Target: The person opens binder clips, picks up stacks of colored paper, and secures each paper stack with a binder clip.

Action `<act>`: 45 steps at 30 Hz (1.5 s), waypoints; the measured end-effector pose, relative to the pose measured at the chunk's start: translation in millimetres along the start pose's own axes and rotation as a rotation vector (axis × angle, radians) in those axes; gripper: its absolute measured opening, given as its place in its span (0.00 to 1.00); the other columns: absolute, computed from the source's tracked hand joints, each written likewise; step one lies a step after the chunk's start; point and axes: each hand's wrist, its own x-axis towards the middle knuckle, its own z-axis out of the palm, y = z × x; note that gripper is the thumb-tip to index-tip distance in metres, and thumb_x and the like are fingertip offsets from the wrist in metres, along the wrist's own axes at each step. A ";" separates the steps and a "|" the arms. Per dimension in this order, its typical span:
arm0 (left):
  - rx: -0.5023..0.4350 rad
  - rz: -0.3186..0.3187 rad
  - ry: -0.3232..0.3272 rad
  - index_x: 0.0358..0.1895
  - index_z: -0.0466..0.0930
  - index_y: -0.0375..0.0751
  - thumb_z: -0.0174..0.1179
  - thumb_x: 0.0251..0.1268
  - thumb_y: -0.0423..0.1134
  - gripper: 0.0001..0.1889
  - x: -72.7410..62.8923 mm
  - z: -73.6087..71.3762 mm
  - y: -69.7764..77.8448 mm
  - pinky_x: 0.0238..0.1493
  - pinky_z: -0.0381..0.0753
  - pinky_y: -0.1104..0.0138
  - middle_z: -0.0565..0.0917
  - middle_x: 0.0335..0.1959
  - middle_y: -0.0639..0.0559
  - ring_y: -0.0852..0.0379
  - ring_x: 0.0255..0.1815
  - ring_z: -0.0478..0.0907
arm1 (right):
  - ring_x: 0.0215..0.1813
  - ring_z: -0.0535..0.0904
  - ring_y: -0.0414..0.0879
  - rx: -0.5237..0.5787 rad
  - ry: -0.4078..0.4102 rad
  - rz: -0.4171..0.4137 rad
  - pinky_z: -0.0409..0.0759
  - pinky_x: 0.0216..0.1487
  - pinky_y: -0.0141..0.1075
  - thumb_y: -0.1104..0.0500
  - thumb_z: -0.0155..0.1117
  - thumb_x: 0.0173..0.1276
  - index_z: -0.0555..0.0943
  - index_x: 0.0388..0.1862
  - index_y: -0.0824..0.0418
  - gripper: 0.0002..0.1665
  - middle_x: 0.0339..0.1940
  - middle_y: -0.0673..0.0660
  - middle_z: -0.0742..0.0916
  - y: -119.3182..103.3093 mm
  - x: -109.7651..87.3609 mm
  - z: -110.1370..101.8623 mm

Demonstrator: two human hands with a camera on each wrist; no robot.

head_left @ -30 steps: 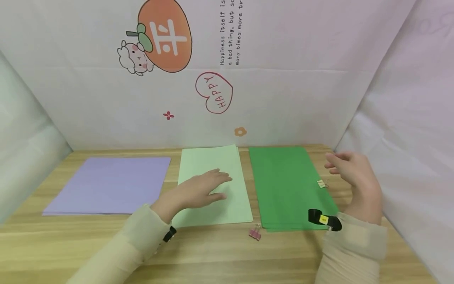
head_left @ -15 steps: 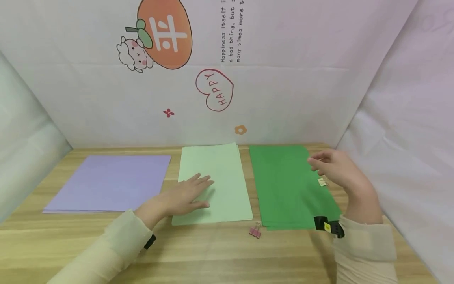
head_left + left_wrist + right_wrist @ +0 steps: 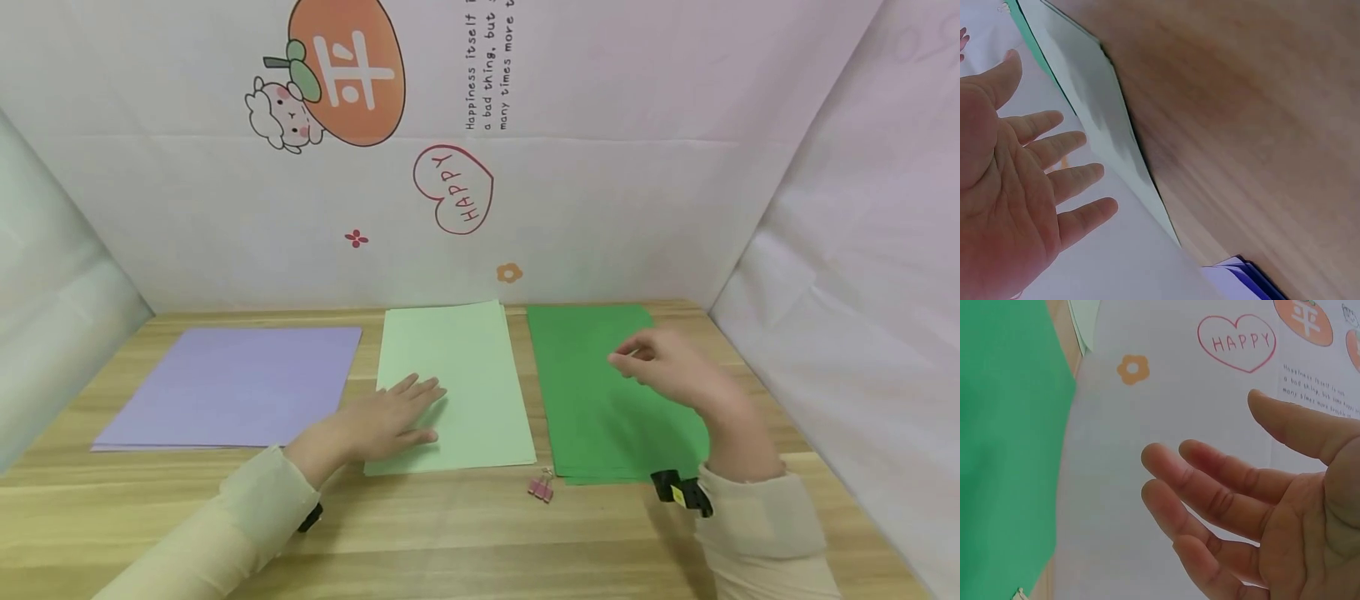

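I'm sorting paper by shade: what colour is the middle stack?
The stack is pale green; the head view shows it best.

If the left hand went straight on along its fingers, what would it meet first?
Probably the light green sheets: in the head view the left hand points across them. Height is unclear, though; on a level line it might clear them and pass toward the dark green sheets.

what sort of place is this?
Probably a screened-off desk or craft workspace: a wood-grain tabletop, a printed white cloth-like backdrop rising behind it, and purple paper, pale green paper and dark green paper laid out.
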 end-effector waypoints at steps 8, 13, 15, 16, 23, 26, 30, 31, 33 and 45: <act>0.001 0.005 -0.012 0.79 0.53 0.42 0.50 0.77 0.54 0.35 -1.8 4.2 -3.0 0.74 0.55 0.35 0.53 0.81 0.42 0.37 0.81 0.46 | 0.48 0.81 0.54 0.018 -0.045 -0.001 0.82 0.47 0.47 0.50 0.56 0.76 0.78 0.57 0.71 0.25 0.49 0.65 0.85 -10.8 0.9 10.5; 0.001 0.003 -0.015 0.79 0.54 0.42 0.49 0.78 0.53 0.34 -1.8 5.8 -3.0 0.73 0.55 0.35 0.53 0.81 0.42 0.37 0.81 0.46 | 0.48 0.81 0.52 0.013 -0.070 -0.015 0.82 0.47 0.47 0.50 0.58 0.75 0.79 0.56 0.70 0.25 0.48 0.64 0.85 -16.7 1.6 17.8; 0.001 -0.003 -0.019 0.79 0.54 0.42 0.49 0.78 0.53 0.34 -2.1 6.0 -2.5 0.73 0.55 0.35 0.53 0.81 0.42 0.37 0.81 0.46 | 0.48 0.81 0.52 0.014 -0.085 -0.020 0.82 0.47 0.46 0.49 0.58 0.75 0.79 0.55 0.69 0.24 0.47 0.63 0.86 -19.3 2.6 21.2; 0.000 -0.003 -0.020 0.79 0.54 0.41 0.49 0.78 0.52 0.34 -2.2 6.1 -2.5 0.73 0.55 0.35 0.53 0.81 0.42 0.36 0.81 0.46 | 0.48 0.81 0.51 0.016 -0.093 -0.024 0.82 0.47 0.46 0.50 0.58 0.74 0.80 0.55 0.69 0.24 0.47 0.62 0.86 -20.4 3.2 23.0; 0.014 -0.021 -0.037 0.79 0.54 0.41 0.49 0.78 0.53 0.34 -1.7 6.7 -1.8 0.73 0.57 0.36 0.53 0.81 0.42 0.37 0.81 0.47 | 0.47 0.82 0.48 0.019 -0.166 -0.050 0.82 0.46 0.43 0.51 0.60 0.74 0.81 0.53 0.68 0.22 0.45 0.59 0.87 -28.9 7.6 35.3; 0.013 -0.025 -0.039 0.79 0.54 0.41 0.49 0.77 0.53 0.34 -1.8 6.5 -1.7 0.74 0.57 0.37 0.53 0.81 0.43 0.37 0.81 0.47 | 0.47 0.82 0.49 0.014 -0.197 -0.078 0.82 0.45 0.42 0.51 0.61 0.73 0.82 0.52 0.67 0.21 0.46 0.59 0.87 -31.5 9.1 40.1; 0.002 -0.014 -0.036 0.78 0.54 0.40 0.50 0.77 0.52 0.34 -2.2 5.6 -2.6 0.73 0.57 0.36 0.53 0.81 0.41 0.36 0.81 0.47 | 0.45 0.81 0.48 0.017 -0.241 -0.094 0.81 0.42 0.41 0.52 0.62 0.72 0.82 0.49 0.66 0.19 0.44 0.58 0.87 -34.5 10.1 46.1; 0.003 -0.013 -0.037 0.78 0.54 0.40 0.50 0.77 0.52 0.34 -2.1 5.4 -2.8 0.73 0.57 0.37 0.53 0.81 0.41 0.36 0.81 0.47 | 0.44 0.81 0.48 0.018 -0.252 -0.092 0.81 0.42 0.40 0.52 0.62 0.72 0.83 0.49 0.66 0.18 0.43 0.57 0.86 -35.1 10.3 47.5; 0.003 -0.010 -0.039 0.78 0.54 0.40 0.50 0.77 0.52 0.34 -1.6 5.8 -3.3 0.74 0.57 0.38 0.53 0.81 0.42 0.37 0.81 0.47 | 0.43 0.80 0.47 0.017 -0.275 -0.090 0.80 0.41 0.39 0.53 0.62 0.72 0.83 0.48 0.65 0.17 0.41 0.56 0.86 -36.0 10.7 50.5; -0.013 -0.033 -0.055 0.79 0.53 0.42 0.52 0.76 0.52 0.35 -0.8 8.5 -4.5 0.76 0.58 0.44 0.50 0.82 0.45 0.40 0.82 0.44 | 0.35 0.75 0.43 -0.011 -0.399 -0.098 0.75 0.34 0.35 0.54 0.67 0.68 0.84 0.34 0.59 0.09 0.32 0.50 0.84 -42.2 9.8 71.1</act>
